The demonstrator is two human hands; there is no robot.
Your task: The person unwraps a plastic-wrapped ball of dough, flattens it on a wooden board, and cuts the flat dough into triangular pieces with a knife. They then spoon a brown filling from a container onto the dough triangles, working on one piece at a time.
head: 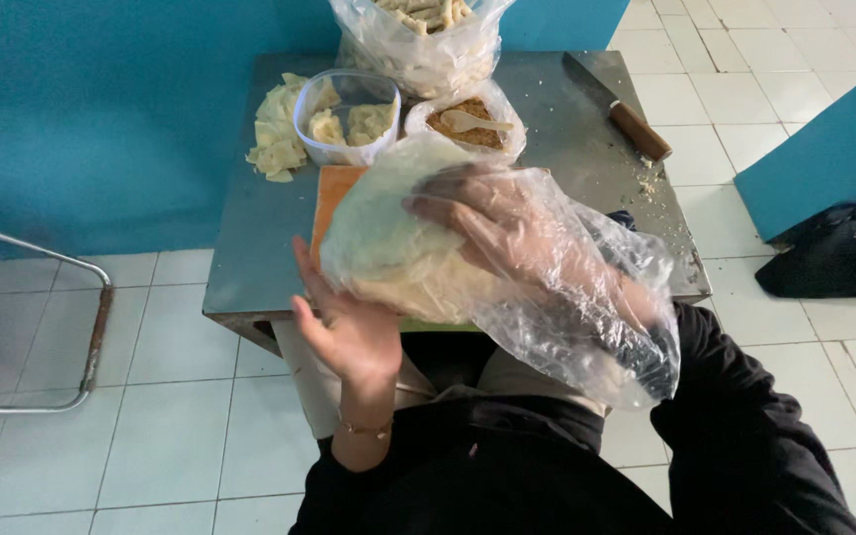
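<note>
A pale stack of dough wrappers (398, 263) sits in a clear plastic bag (547, 287) above the steel table (250, 248). The right hand (492, 223), inside the bag, spreads its fingers over the stack's top; the bare left hand (344, 327) cups it from below, fingers open. Behind stand a plastic tub (344, 119), filling (468, 124) and a knife (616, 104).

Knife (614, 104) right of tub (347, 117)

A clear plastic bag (547, 287) holds pale cream dough (398, 267) above an orange board (334, 193), grey steel table (250, 248), teal wall (101, 109) and white tiles (151, 396).
</note>
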